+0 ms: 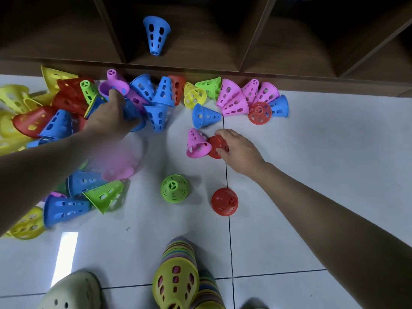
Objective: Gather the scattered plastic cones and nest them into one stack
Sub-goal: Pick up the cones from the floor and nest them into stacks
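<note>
Several perforated plastic cones in blue, red, pink, green and yellow lie scattered on the white tiled floor (289,175). My left hand (109,119) reaches into the pile at the left and grips a blue cone (133,118). A blurred pink cone (124,161) shows just below that forearm. My right hand (238,148) holds a red cone (217,144) beside an upright pink cone (197,144). A tall nested stack (178,279) with a yellow cone on top stands near the bottom edge. A green cone (174,188) and a red cone (224,201) stand upright in the middle.
A dark wooden shelf unit (245,63) runs along the far edge, with one blue cone (156,34) inside a compartment. A pale clog (71,291) is at the bottom left. More cones line the shelf base, pink ones (234,99) at the right.
</note>
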{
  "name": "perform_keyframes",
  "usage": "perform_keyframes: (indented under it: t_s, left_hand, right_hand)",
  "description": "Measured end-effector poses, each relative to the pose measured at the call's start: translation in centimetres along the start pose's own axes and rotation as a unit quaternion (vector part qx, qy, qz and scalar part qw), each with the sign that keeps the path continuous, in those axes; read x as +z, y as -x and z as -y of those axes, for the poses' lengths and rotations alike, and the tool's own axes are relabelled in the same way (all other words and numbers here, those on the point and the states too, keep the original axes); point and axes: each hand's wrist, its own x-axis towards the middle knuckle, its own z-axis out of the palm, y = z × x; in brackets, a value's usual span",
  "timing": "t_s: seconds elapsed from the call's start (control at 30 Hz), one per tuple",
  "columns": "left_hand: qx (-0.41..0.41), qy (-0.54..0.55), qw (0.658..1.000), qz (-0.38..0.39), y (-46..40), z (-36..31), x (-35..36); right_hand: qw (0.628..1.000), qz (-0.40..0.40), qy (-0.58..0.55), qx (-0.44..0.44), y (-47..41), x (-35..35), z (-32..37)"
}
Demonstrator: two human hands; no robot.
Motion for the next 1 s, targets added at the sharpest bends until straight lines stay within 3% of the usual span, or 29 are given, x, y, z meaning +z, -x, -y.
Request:
perform_keyframes:
  t_s: [0.2,0.3,0.47,0.63,0.83,1.0]
  left_hand:
    - [0.008,-0.018,0.999,-0.03,-0.8,0.5,-0.2]
    - [0.009,-0.023,0.999,-0.03,-1.1,1.0,-0.2]
    - [0.029,-0.039,0.999,-0.01,-0.4,1.2,-0.1]
    - [0.058,-0.047,0.997,0.003,0.4,2.2,0.2]
    - [0.06,-0.075,0.995,-0.003,0.5,1.9,0.0]
    - [0.059,-0.009,0.998,0.03,1.2,2.7,0.8]
  right_hand:
    - [0.999,-0.025,-0.019,0.025,1.0,1.4,-0.2]
    - [0.991,-0.047,-0.09,0.089,2.0,1.6,-0.8]
    - [0.919,-0.129,-0.302,0.219,5.0,0.0,0.1]
    - [0.912,-0.13,-0.352,0.167,10.1,-1.6,2.0]
    - [0.968,-0.104,-0.21,0.087,14.7,0.1,1.9]
    - [0.984,-0.058,-0.155,0.06,15.6,1.6,1.4]
